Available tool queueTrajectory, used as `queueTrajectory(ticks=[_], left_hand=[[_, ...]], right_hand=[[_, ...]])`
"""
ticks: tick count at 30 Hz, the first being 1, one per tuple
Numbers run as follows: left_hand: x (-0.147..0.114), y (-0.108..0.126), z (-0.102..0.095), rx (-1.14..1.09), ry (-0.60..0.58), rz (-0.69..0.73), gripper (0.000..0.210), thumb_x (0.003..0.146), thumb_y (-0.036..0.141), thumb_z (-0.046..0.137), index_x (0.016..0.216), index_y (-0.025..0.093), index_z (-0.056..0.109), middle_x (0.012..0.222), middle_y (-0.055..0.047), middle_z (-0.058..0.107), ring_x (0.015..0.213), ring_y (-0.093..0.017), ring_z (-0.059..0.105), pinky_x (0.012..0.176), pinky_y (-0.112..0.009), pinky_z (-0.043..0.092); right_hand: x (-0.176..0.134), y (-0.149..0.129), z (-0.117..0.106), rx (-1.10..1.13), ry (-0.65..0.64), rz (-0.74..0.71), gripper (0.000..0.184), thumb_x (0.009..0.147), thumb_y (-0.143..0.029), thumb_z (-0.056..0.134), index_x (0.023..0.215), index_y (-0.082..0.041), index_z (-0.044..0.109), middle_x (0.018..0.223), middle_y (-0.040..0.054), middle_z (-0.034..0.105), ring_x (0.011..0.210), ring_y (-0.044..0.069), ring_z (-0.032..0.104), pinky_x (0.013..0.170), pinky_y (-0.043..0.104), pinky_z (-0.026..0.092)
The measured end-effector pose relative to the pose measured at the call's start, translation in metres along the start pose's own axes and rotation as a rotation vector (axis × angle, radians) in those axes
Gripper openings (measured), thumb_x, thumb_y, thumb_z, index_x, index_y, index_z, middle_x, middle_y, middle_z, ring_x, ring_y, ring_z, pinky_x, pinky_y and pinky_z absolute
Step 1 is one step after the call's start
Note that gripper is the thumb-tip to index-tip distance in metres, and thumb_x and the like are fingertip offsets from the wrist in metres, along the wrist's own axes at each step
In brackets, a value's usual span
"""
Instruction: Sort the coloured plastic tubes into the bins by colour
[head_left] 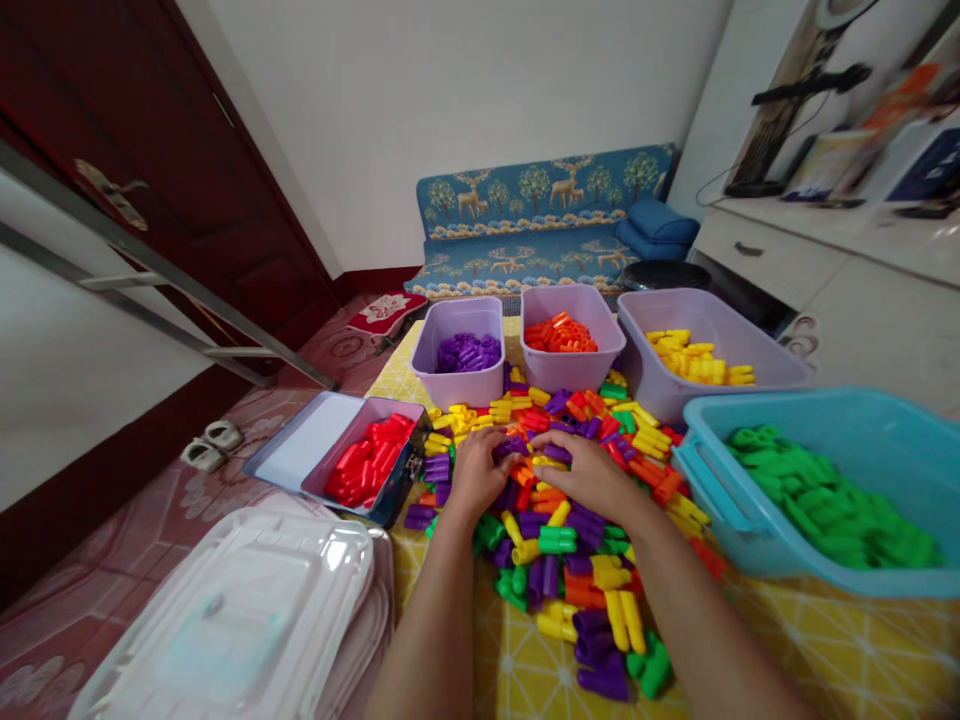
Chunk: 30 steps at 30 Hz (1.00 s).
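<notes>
A mixed pile of plastic toy pieces shaped like joined tubes, in yellow, purple, orange, red and green, spreads over the table. My left hand (480,472) rests on the pile, fingers bent and thumb apart, beside purple and orange pieces. Across from it my right hand (589,472) reaches into the same pile with its fingers spread. An orange piece (523,473) lies between the two hands. I make out nothing held in either hand; the undersides of the fingers are hidden. Nearer to me are a green piece (557,540) and a purple piece (602,677).
Bins stand around the pile: purple pieces in one lilac bin (457,390), orange in another (566,372), yellow in a third (660,385). A blue bin (724,500) holds green pieces, an open tin (401,497) red ones. Stacked lids (330,560) lie left.
</notes>
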<state>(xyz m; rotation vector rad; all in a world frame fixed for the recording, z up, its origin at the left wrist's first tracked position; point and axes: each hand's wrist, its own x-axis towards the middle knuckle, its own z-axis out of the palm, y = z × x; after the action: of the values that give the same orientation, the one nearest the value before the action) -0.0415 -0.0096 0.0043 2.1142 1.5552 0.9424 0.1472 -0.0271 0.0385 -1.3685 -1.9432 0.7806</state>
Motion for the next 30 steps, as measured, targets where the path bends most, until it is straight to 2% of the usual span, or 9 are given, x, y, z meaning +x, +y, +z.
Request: queueTrajectory(ticks=[3, 6, 11, 18, 22, 27, 30], left_hand=[[0.0, -0.004, 0.003, -0.102, 0.062, -0.047, 0.022, 0.082, 0.022, 0.059, 0.103, 0.016, 0.064, 0.102, -0.008, 0.069, 0.097, -0.022, 0.063, 0.089, -0.036, 0.047], [0.001, -0.008, 0.006, -0.206, 0.156, -0.113, 0.023, 0.085, 0.02, 0.052, 0.105, 0.015, 0.061, 0.096, -0.007, 0.07, 0.089, -0.02, 0.065, 0.081, -0.032, 0.049], [0.003, -0.01, 0.006, -0.294, 0.238, -0.184, 0.029, 0.087, 0.027, 0.05, 0.111, 0.015, 0.061, 0.093, -0.008, 0.071, 0.081, -0.021, 0.066, 0.076, -0.032, 0.05], [0.001, -0.006, 0.001, -0.253, 0.283, -0.186, 0.036, 0.091, 0.033, 0.044, 0.118, 0.014, 0.06, 0.095, -0.009, 0.071, 0.085, -0.021, 0.065, 0.08, -0.032, 0.05], [0.0, -0.001, -0.005, -0.313, 0.366, -0.206, 0.037, 0.088, 0.032, 0.051, 0.118, 0.015, 0.061, 0.092, -0.008, 0.07, 0.08, -0.019, 0.065, 0.075, -0.031, 0.052], [0.015, 0.016, -0.027, -0.549, 0.499, -0.233, 0.045, 0.082, 0.034, 0.058, 0.123, 0.015, 0.061, 0.063, 0.001, 0.062, 0.051, -0.011, 0.054, 0.054, -0.023, 0.048], [0.038, 0.026, -0.045, -0.615, 0.585, -0.198, 0.051, 0.082, 0.032, 0.058, 0.129, 0.015, 0.055, 0.075, -0.002, 0.066, 0.06, -0.012, 0.061, 0.063, -0.025, 0.052]], right_hand=[[-0.005, 0.009, 0.003, 0.049, 0.161, 0.065, 0.029, 0.078, -0.037, 0.063, 0.103, -0.022, 0.066, 0.104, 0.0054, 0.071, 0.096, 0.023, 0.066, 0.086, 0.038, 0.049], [-0.006, 0.021, 0.009, 0.079, 0.33, 0.084, 0.033, 0.078, -0.036, 0.063, 0.106, -0.019, 0.065, 0.104, 0.0077, 0.071, 0.095, 0.024, 0.066, 0.086, 0.039, 0.05], [-0.007, 0.031, 0.015, 0.13, 0.463, 0.018, 0.03, 0.079, -0.029, 0.06, 0.107, -0.018, 0.065, 0.1, 0.0085, 0.071, 0.093, 0.024, 0.066, 0.087, 0.039, 0.05], [-0.009, 0.027, 0.017, 0.047, 0.436, -0.079, 0.025, 0.079, -0.026, 0.06, 0.103, -0.02, 0.065, 0.103, 0.008, 0.069, 0.099, 0.024, 0.063, 0.091, 0.04, 0.048], [-0.009, 0.028, 0.018, 0.033, 0.43, -0.082, 0.021, 0.08, -0.025, 0.06, 0.099, -0.02, 0.066, 0.102, 0.0075, 0.069, 0.098, 0.023, 0.063, 0.091, 0.04, 0.048], [-0.009, 0.026, 0.018, 0.02, 0.418, -0.08, 0.018, 0.081, -0.023, 0.059, 0.096, -0.019, 0.067, 0.099, 0.0077, 0.069, 0.096, 0.022, 0.063, 0.09, 0.038, 0.048], [-0.009, 0.026, 0.019, 0.012, 0.416, -0.081, 0.017, 0.081, -0.023, 0.059, 0.096, -0.019, 0.067, 0.099, 0.0074, 0.069, 0.095, 0.022, 0.063, 0.09, 0.037, 0.048]])
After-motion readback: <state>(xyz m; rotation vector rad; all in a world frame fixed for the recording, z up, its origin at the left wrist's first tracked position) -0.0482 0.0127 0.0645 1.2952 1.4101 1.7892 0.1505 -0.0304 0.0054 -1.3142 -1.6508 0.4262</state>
